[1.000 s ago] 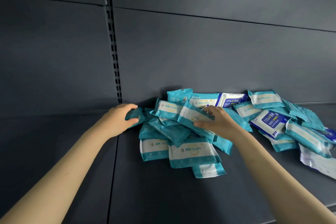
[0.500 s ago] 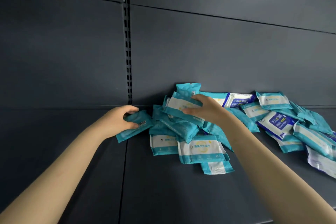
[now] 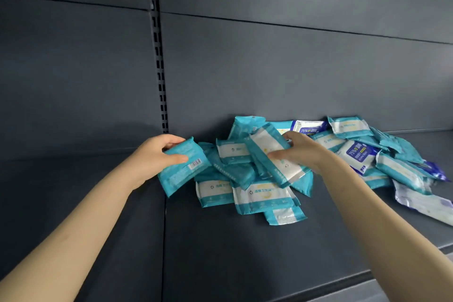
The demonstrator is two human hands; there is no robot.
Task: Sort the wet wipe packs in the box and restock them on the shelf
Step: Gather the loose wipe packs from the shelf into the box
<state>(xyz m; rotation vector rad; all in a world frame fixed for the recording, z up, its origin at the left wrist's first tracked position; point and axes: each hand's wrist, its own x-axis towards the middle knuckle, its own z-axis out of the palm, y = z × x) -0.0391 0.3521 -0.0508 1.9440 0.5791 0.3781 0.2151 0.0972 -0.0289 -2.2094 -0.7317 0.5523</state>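
Observation:
A loose heap of teal and white wet wipe packs [image 3: 259, 193] lies on the dark grey shelf [image 3: 245, 252], against its back panel. Several dark blue and white packs [image 3: 356, 154] are mixed in on the right. My left hand [image 3: 157, 157] grips one teal pack [image 3: 183, 169], barcode side up, lifted off the heap's left edge. My right hand [image 3: 299, 152] holds a teal and white pack [image 3: 272, 154], tilted up above the middle of the heap. No box is in view.
A slotted upright rail [image 3: 160, 68] runs down the back panel left of the heap. The shelf's left section [image 3: 73, 179] is bare. The shelf's front edge [image 3: 318, 287] crosses the lower right.
My left hand has drawn its teal pack out to the left and up, showing the barcode. My right hand has raised and tilted its pack over the heap.

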